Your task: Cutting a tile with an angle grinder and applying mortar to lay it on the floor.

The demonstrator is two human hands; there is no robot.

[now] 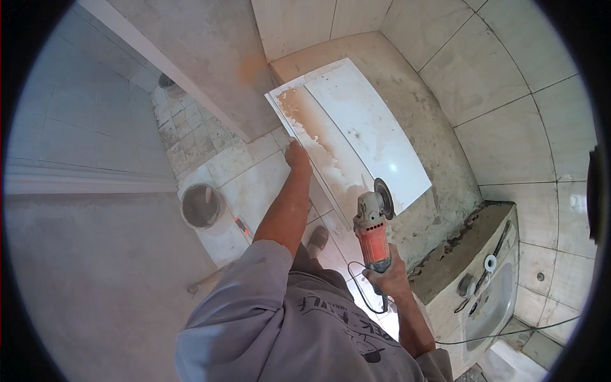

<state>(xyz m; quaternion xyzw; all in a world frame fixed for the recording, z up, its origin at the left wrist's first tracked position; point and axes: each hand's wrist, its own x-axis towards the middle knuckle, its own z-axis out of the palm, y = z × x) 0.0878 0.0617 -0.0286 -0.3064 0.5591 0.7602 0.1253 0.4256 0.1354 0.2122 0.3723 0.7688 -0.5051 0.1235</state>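
My right hand is wrapped round the rear body of a red and grey angle grinder. Its dark disc stands upright close to the near edge of the white tiles. A dusty white tile lies along the left, with brown dust over its far part. Beside it, partly separated by a long straight line, is a cleaner white tile. My left hand grips the left edge of the dusty tile, its fingertips partly hidden.
The tiles rest on a rough concrete ledge against a tiled wall. A bucket stands on the tiled floor at left, near a small red-handled tool. At right are a white basin and a trailing cable.
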